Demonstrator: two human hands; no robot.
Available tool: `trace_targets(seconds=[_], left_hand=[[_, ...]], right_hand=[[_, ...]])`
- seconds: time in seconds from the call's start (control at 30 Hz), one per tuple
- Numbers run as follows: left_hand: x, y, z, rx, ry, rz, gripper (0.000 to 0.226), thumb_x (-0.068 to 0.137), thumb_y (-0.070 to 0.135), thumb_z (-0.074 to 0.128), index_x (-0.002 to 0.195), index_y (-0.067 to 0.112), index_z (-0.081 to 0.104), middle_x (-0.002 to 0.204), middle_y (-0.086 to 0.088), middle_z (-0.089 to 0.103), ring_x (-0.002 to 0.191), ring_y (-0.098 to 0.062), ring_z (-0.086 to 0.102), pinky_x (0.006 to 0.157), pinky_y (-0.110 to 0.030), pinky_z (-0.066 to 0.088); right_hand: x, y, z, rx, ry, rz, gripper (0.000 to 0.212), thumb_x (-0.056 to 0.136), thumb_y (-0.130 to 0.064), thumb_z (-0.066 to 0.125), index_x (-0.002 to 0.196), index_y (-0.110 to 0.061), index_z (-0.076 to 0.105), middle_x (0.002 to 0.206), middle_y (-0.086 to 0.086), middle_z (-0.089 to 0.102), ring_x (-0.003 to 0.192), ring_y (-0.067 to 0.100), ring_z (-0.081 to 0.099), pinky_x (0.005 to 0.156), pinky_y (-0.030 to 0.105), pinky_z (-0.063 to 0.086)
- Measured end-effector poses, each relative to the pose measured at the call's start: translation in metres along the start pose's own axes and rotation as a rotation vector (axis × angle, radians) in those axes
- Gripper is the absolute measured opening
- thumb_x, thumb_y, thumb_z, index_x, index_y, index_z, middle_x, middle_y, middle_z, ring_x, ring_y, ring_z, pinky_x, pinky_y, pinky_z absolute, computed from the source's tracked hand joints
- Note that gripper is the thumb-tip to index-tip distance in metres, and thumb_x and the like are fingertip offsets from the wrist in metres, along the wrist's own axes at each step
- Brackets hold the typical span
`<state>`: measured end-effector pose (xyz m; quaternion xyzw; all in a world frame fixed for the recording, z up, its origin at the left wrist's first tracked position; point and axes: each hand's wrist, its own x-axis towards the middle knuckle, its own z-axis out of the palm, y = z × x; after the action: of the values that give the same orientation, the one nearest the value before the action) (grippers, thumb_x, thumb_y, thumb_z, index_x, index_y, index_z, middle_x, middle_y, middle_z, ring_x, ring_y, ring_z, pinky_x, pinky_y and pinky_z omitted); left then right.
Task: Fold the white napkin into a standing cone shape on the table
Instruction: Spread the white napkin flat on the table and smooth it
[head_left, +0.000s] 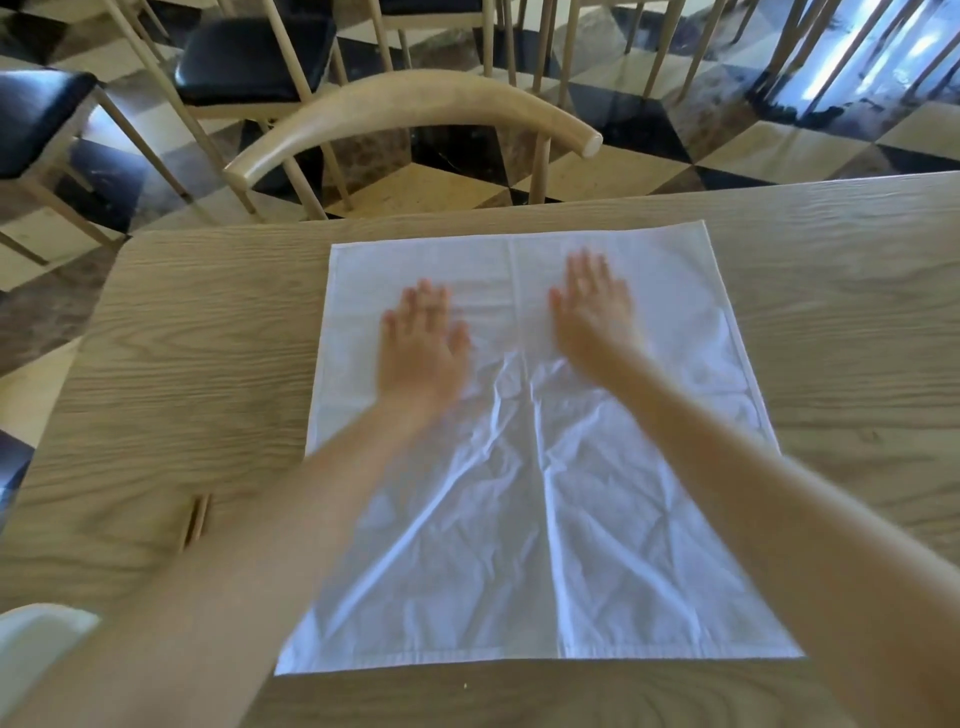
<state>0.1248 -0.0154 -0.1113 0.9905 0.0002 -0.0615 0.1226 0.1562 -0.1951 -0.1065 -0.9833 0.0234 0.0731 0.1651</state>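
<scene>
I had the white napkin (530, 467) spread flat mid-worktop (831, 312), its near hem toward the near edge. My left hand (421, 348) and right hand (592, 306) lay open, fingers spread, palms down on its far half. I judged this as smoothing; next came the 1st fold. Beyond the far edge stood wooden chairs (415, 114) on checkered floor (675, 156).
</scene>
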Motion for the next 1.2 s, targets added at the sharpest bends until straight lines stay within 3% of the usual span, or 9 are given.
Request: trace_targets(seconds=[0.07,0.13,0.23,0.33,0.53,0.87,0.97,1.07,1.2], left_hand=[[-0.025,0.028,0.013,0.04,-0.039,0.079,0.068,0.095,0.035,0.036,0.148,0.01,0.0,0.158,-0.006,-0.004,0.145,-0.02,-0.007,0.115,-0.039,-0.005],[-0.037,0.023,0.022,0.094,-0.007,0.083,0.072,0.091,0.042,0.035,0.148,0.013,0.003,0.158,-0.002,0.0,0.145,-0.018,-0.005,0.115,-0.041,-0.005],[-0.051,-0.004,0.023,0.052,0.15,0.009,0.068,0.085,0.047,0.008,0.147,0.021,0.019,0.157,-0.001,0.015,0.145,-0.017,0.007,0.116,-0.045,-0.001],[-0.061,-0.013,0.024,0.068,0.137,0.014,0.072,0.082,0.05,0.001,0.148,0.024,0.017,0.157,0.001,0.012,0.145,-0.017,0.005,0.116,-0.043,-0.002],[-0.076,-0.045,0.018,0.096,0.112,-0.02,0.075,0.084,0.06,0.008,0.148,0.021,0.01,0.158,0.001,0.005,0.145,-0.016,-0.001,0.117,-0.038,-0.005],[-0.088,-0.07,0.009,0.11,0.097,-0.076,0.066,0.095,0.049,0.03,0.148,0.014,0.012,0.158,-0.004,0.006,0.145,-0.018,0.001,0.117,-0.036,-0.004],[-0.095,-0.049,0.009,0.062,0.045,-0.113,0.063,0.097,0.044,0.029,0.148,0.011,0.013,0.158,-0.01,0.004,0.145,-0.024,-0.001,0.117,-0.04,-0.003],[-0.113,-0.002,0.022,0.004,0.011,-0.011,0.057,0.097,0.043,0.021,0.148,0.018,0.013,0.158,-0.006,0.004,0.145,-0.024,-0.001,0.116,-0.043,-0.005],[-0.141,0.016,0.033,-0.008,0.072,0.03,0.061,0.09,0.042,0.013,0.143,0.018,0.031,0.153,-0.009,0.027,0.142,-0.027,0.02,0.114,-0.051,0.008]], right_hand=[[-0.028,-0.05,0.018,0.18,-0.061,-0.102,0.053,0.101,-0.031,0.019,0.149,-0.011,0.01,0.159,0.005,0.003,0.146,0.019,-0.001,0.118,0.038,0.0],[-0.05,-0.064,0.029,0.264,-0.054,-0.101,0.051,0.1,-0.03,0.023,0.148,-0.013,0.016,0.159,0.004,0.007,0.146,0.017,0.0,0.118,0.036,-0.003],[-0.067,-0.047,0.04,0.04,0.072,-0.147,0.054,0.098,-0.036,0.028,0.148,-0.019,0.018,0.159,-0.001,0.008,0.146,0.017,0.0,0.118,0.039,-0.005],[-0.075,-0.037,0.041,-0.042,0.084,-0.175,0.056,0.096,-0.045,0.028,0.148,-0.027,0.017,0.159,-0.004,0.009,0.146,0.019,0.0,0.118,0.044,-0.004],[-0.094,0.016,0.029,-0.159,0.083,-0.126,0.058,0.094,-0.054,0.024,0.147,-0.034,0.013,0.159,-0.006,0.008,0.146,0.021,0.0,0.119,0.045,-0.002],[-0.117,0.106,-0.009,-0.18,0.065,0.064,0.062,0.092,-0.053,0.015,0.149,-0.03,0.009,0.159,-0.003,0.004,0.146,0.018,-0.002,0.12,0.037,0.0],[-0.114,0.082,-0.007,-0.113,0.019,0.147,0.061,0.096,-0.048,0.021,0.149,-0.021,0.009,0.159,0.002,0.001,0.146,0.019,-0.004,0.119,0.042,-0.003],[-0.128,0.013,0.019,-0.003,-0.013,0.067,0.06,0.097,-0.044,0.026,0.149,-0.017,0.013,0.159,0.004,0.003,0.146,0.019,-0.003,0.118,0.043,-0.005],[-0.165,-0.036,0.048,0.005,0.022,-0.077,0.057,0.097,-0.038,0.027,0.149,-0.018,0.016,0.159,0.002,0.005,0.146,0.018,-0.004,0.117,0.042,-0.009]])
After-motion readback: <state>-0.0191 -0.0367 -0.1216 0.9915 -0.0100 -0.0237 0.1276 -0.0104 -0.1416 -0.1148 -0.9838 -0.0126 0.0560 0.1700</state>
